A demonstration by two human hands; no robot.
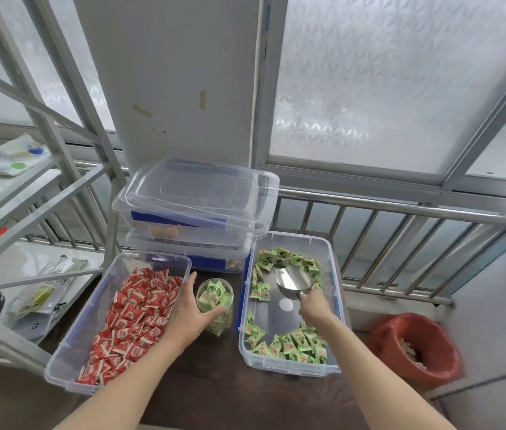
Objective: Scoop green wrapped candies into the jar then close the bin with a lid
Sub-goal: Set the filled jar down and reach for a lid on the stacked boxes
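My left hand (188,308) wraps around the clear jar (216,305) on the dark tabletop (214,383), green candies already inside it. My right hand (313,305) grips the handle of the metal scoop (293,280), its empty bowl low in the right bin (337,305) among the green wrapped candies (295,344). The red candy bin (69,346) sits left. Farther back, a loose lid (202,190) rests on the stacked bins (189,231).

Both forearms are showing bare w/ no sleeves reaching into view. Left hand (188,308) and right hand (313,305) aren't wearing gloves, rings or a watch. Fingernails are looking short, no polish as far as visible.
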